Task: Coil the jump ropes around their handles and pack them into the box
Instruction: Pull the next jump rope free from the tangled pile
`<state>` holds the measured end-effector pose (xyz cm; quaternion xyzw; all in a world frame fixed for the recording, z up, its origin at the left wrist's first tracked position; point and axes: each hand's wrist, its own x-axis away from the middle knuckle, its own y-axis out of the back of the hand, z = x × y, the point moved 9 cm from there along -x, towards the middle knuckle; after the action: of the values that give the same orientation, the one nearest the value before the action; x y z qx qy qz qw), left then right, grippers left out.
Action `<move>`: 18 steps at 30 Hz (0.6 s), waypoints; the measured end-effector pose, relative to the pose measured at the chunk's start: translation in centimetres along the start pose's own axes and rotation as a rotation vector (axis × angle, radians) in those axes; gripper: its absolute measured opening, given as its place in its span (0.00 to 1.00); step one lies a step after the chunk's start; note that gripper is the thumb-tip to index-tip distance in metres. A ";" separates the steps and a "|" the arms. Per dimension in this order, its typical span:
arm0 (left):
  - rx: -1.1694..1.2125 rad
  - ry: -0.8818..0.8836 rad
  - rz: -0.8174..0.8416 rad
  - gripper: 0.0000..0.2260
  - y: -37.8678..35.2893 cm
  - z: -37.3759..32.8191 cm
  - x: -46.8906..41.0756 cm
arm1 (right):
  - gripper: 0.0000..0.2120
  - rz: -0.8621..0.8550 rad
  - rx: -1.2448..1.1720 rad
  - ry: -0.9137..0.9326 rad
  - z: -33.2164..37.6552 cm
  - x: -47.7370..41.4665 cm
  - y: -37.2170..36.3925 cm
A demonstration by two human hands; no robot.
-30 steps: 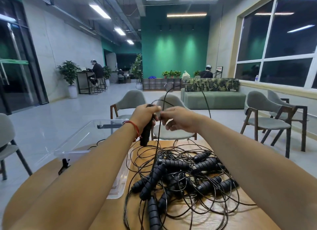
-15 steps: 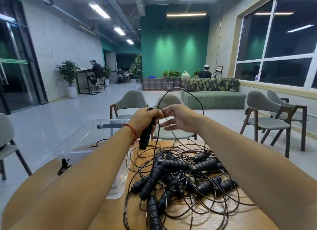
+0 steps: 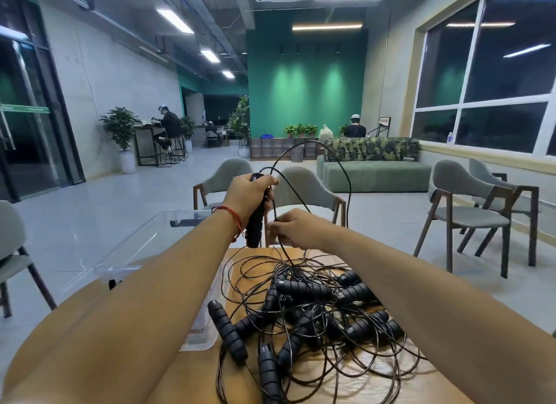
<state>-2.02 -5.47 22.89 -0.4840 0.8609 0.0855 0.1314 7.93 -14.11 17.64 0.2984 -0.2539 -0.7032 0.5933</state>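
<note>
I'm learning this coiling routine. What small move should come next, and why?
Probably carry the right hand round the handle to lay down a turn of cord: the left hand grips the handle upright, the right pinches the cord beside it, and a slack loop arches above.

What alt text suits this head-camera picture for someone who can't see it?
A person's left hand grips a black jump-rope handle upright while the right hand pinches a cord beside it. Below, on a wooden table, lies a tangled pile of ropes, a clear plastic box to its left.
</note>
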 end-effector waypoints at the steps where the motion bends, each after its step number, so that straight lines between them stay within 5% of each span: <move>1: -0.031 -0.013 0.005 0.13 0.1 0.0 -0.1 | 0.18 -0.034 -0.084 -0.004 0.0 -0.3 0.5; 7: -0.069 0.089 0.188 0.16 -1.4 3.0 2.4 | 0.17 -0.399 -0.596 0.028 0.5 -1.4 8.1; 12: -0.231 0.135 0.429 0.14 -3.4 6.6 5.4 | 0.18 -0.457 -0.943 0.061 2.1 -1.7 12.0; 18: -0.175 0.098 0.299 0.12 -3.2 6.7 4.6 | 0.19 -0.406 -0.963 0.047 1.9 -1.9 11.0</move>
<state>-0.65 -9.04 15.07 -0.3635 0.9180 0.1550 0.0327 14.29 -14.11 26.94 0.0508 0.1744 -0.8343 0.5205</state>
